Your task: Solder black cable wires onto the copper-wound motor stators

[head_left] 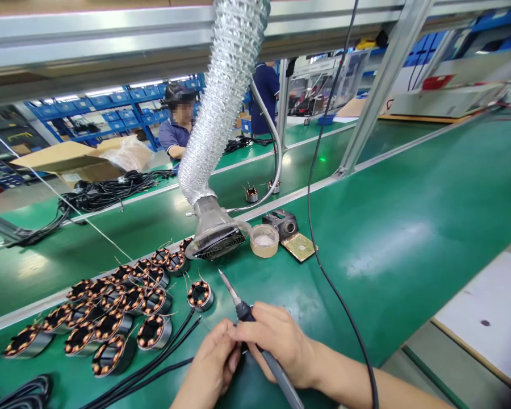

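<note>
My right hand (276,343) grips a soldering iron (242,309), its bare metal tip pointing up and to the left above the green bench. Close against it, my left hand (215,358) is closed in a pinch, fingertips touching the right hand's fingers. A black cable (170,366) runs from the left into my left hand; its end is hidden by the fingers. Just beyond the iron's tip side sits a single copper-wound motor stator (200,296) with thin wire ends sticking up. Other black cables (181,335) end near it.
Many stators (111,324) stand grouped at left. A fume extractor hood (217,238) hangs low over the bench, beside a round tub (264,241) and an iron stand (287,227). A black cord (319,255) dangles at right. A co-worker (176,125) sits across.
</note>
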Action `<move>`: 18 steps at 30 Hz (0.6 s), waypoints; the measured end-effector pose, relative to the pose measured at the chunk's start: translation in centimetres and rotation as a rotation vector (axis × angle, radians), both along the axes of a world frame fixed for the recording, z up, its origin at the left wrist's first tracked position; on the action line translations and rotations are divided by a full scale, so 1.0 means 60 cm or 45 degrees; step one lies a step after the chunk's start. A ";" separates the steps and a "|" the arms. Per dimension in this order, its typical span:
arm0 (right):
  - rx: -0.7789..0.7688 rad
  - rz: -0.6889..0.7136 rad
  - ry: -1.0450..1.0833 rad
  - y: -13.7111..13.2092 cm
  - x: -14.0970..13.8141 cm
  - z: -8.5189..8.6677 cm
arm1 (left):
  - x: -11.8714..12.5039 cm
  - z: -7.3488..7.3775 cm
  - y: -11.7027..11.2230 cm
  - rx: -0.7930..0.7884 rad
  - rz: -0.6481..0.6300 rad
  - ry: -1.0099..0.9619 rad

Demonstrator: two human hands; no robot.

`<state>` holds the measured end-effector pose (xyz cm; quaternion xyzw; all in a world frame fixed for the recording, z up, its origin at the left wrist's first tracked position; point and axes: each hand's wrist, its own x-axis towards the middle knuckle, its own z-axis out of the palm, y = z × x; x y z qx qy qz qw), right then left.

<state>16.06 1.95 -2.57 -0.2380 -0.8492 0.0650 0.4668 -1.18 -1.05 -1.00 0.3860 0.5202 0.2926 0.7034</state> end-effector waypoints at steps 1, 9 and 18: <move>0.001 -0.013 0.013 -0.001 0.000 0.000 | 0.004 -0.001 0.001 -0.037 0.025 -0.045; -0.239 0.032 0.103 -0.018 0.019 0.010 | 0.016 -0.020 -0.002 -0.068 0.198 -0.160; -0.461 0.036 0.244 -0.012 0.006 -0.006 | 0.017 -0.012 -0.002 -0.027 0.215 -0.199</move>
